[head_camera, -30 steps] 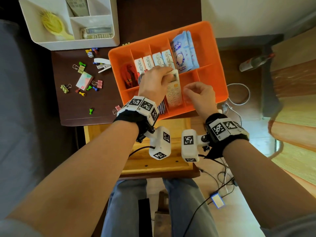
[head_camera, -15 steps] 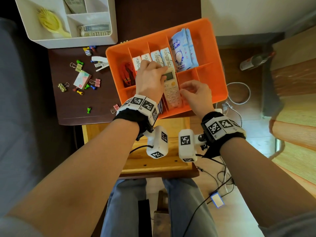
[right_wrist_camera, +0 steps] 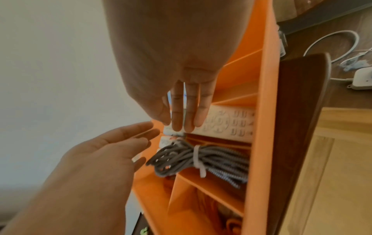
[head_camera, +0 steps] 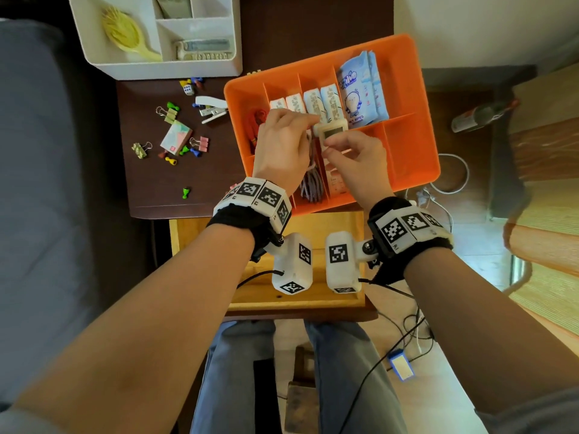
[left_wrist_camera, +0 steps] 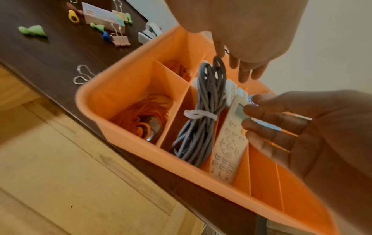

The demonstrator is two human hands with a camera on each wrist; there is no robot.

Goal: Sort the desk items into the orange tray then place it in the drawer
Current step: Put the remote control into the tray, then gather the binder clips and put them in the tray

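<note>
The remote (left_wrist_camera: pixel 229 143) is seated lengthwise in a middle slot of the orange tray (head_camera: pixel 416 158), display end raised. It is touched by straight fingers of the right hand (head_camera: pixel 354 158); the left hand (head_camera: pixel 282 142) hovers relaxed beside it.

Both forearms reach forward, left hand (head_camera: pixel 282 142) and right hand (head_camera: pixel 357 161) close together, fingers loosely extended.

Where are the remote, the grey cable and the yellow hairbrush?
remote (left_wrist_camera: pixel 228 147), left wrist view, on its button face.
grey cable (left_wrist_camera: pixel 203 127), left wrist view, on the bundle below its white tie.
yellow hairbrush (head_camera: pixel 120 31), head view, on its bristle head.
</note>
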